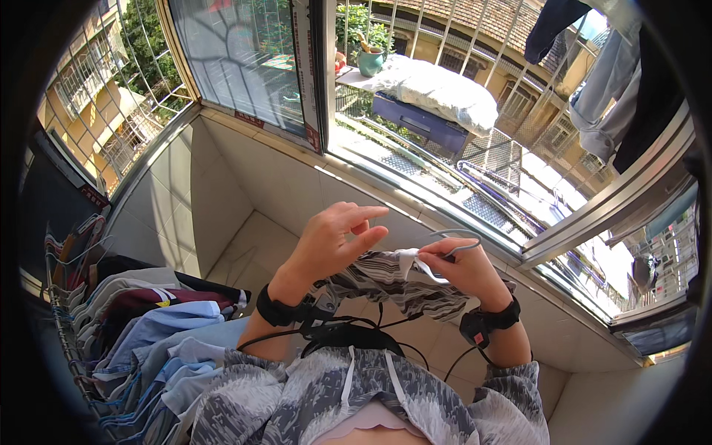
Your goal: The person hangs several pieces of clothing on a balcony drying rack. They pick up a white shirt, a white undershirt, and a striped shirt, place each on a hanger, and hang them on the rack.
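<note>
My right hand [461, 268] is closed on a grey clothes hanger [475, 236], whose curved end loops above the fingers. From it hangs a striped black, grey and white garment [386, 280], with a white band [412, 265] at its top beside my right thumb. My left hand [335, 239] is raised to the left of the garment, index finger and thumb stretched apart, with nothing visible between them. Both wrists wear black straps, and the left forearm partly covers the garment's left end.
A rack [65, 337] at left carries several shirts [159, 319] on hangers. Ahead, a window sill [356, 169] and tiled wall stand close, with an open window pane [237, 67]. Clothes [604, 96] hang outside at upper right. Black cables [371, 324] run between my wrists.
</note>
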A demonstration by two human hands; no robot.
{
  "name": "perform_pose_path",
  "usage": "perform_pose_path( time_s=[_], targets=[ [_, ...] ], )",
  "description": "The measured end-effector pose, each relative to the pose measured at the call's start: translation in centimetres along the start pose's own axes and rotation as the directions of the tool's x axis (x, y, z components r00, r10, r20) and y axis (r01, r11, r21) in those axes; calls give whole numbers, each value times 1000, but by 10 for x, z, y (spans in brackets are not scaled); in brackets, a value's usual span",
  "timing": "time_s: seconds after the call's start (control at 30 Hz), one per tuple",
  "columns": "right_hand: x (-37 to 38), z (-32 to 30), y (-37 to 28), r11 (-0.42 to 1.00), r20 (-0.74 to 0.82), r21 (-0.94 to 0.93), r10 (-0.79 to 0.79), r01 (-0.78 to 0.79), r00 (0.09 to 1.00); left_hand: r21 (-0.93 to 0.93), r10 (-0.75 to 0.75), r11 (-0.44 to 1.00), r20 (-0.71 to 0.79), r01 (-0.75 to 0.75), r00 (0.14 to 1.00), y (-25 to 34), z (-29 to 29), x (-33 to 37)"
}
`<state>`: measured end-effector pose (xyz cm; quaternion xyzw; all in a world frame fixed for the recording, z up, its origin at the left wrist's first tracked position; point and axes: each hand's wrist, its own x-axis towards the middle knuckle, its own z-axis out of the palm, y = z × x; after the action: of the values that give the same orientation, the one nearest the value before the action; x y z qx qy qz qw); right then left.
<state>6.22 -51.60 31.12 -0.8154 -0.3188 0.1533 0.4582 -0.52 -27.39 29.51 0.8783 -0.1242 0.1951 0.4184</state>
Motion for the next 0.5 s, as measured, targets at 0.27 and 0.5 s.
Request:
perform_pose_path(
  time_s=[0.27, 0.5],
  targets=[
    [-51, -68, 10, 988, -315, 150, 24, 24, 949, -377, -148, 918, -35, 124, 988, -32, 6, -3],
    [-59, -72, 18, 1000, -115, 19, -4, 6, 993, -140, 16, 987, -389, -77, 921, -32, -19, 12]
  ],
)
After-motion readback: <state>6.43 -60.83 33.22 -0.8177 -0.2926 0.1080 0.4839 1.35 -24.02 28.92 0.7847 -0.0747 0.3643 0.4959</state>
